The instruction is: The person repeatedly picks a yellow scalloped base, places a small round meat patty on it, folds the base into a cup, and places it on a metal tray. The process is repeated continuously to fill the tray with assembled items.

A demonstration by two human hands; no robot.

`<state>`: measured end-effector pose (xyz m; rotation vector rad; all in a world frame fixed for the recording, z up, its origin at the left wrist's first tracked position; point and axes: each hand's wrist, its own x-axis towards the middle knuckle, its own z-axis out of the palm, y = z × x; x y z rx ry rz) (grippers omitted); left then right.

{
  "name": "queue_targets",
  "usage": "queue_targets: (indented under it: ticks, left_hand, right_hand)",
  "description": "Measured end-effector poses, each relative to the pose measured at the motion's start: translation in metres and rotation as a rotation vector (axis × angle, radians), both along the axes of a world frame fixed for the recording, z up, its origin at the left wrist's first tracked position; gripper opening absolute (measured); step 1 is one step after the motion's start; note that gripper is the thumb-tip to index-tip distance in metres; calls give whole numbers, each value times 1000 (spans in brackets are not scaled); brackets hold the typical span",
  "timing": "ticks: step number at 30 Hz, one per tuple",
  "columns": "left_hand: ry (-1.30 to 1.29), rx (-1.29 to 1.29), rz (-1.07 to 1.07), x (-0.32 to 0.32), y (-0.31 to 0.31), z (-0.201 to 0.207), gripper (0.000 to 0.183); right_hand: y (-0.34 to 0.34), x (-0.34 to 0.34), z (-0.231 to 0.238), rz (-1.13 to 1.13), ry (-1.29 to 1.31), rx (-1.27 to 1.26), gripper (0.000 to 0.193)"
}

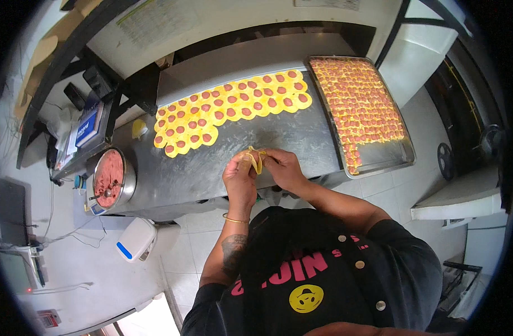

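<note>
Over the near edge of the steel table (211, 173), my left hand (240, 171) and my right hand (284, 167) pinch a yellow dumpling wrapper (257, 162) between them. A bit of pink filling shows at its top, and its edges are partly folded up. Beyond my hands lie rows of round yellow wrappers (179, 144), overlapping, most with a ball of pink meat filling (247, 111) in the middle. At the right, a metal tray (386, 159) holds many shaped dumplings (357, 101) in tight rows; its near right part shows bare metal.
A steel bowl (130, 182) of pink meat filling with a scoop in it stands at the table's left end. A small yellow piece (139, 128) lies close by. Further left is a shelf (99, 137) with papers and a blue box. A white scale-like device (136, 239) sits below the bowl.
</note>
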<state>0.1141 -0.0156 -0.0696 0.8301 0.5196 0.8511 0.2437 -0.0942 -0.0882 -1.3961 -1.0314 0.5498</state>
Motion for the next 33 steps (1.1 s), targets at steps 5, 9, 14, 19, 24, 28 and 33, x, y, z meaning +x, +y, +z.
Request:
queue_targets:
  ticks: [5, 9, 14, 19, 24, 28, 33]
  left_hand:
    - [85, 204, 193, 36, -57, 14, 17]
    - [-14, 95, 132, 40, -93, 43, 18]
    - [-20, 76, 48, 42, -125, 62, 19]
    - [23, 177, -137, 39, -141, 75, 18]
    - [-59, 198, -151, 41, -149, 84, 12]
    - [-129, 197, -64, 44, -151, 94, 9]
    - [-121, 176, -87, 29, -157, 91, 7]
  right_hand:
    - [-42, 21, 14, 47, 637, 151, 15]
    - [-89, 27, 23, 82, 484, 186, 20]
    - [-131, 30, 57, -13, 235, 242, 24]
    - [-157, 42, 66, -115, -11, 359, 20]
    - [-158, 59, 88, 198, 601, 297, 13]
    - [-157, 43, 91, 196, 584, 476, 20]
    - [-172, 38, 86, 179, 347, 213, 13]
